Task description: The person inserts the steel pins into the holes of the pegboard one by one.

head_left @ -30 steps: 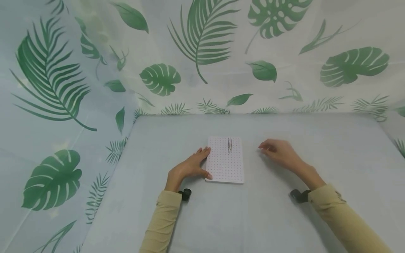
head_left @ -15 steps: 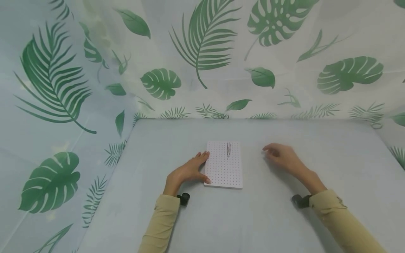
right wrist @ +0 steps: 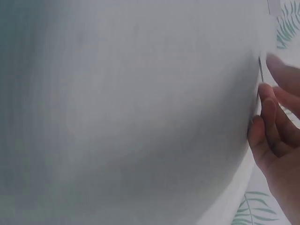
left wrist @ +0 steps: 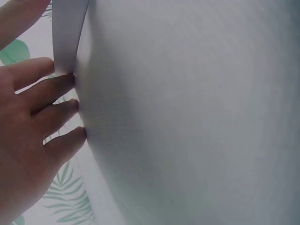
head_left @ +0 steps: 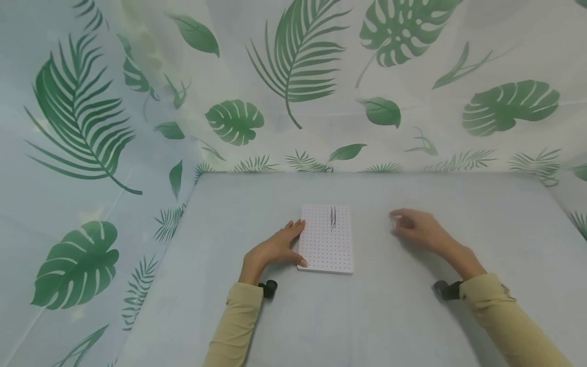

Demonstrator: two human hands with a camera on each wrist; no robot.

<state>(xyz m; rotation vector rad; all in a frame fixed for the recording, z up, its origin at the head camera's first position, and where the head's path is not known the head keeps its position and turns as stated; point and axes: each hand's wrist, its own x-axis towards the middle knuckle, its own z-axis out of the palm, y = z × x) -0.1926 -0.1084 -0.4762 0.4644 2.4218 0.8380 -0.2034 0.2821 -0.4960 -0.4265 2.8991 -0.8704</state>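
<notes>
A white pad (head_left: 321,250) with a grid of small dots lies on the table, with several thin dark lines near its top. My left hand (head_left: 273,247) rests at its left side, thumb on the lower left corner and fingertips along the edge. In the left wrist view, the left hand's spread fingers (left wrist: 56,110) reach to the pad's pale side (left wrist: 68,37). My right hand (head_left: 422,229) is low over the table to the right of the pad, thumb and index finger bent toward each other. A thin stick (right wrist: 261,70) shows at its fingertips in the right wrist view.
A pale grey cloth (head_left: 367,311) covers the table. White sheets with green leaf prints (head_left: 234,122) hang behind and at the left. Dark wrist cameras (head_left: 269,289) are strapped to both wrists.
My right hand has shifted a little to the right, farther from the pad, and its thumb and index finger have parted slightly. The left hand stays at the pad's edge.
</notes>
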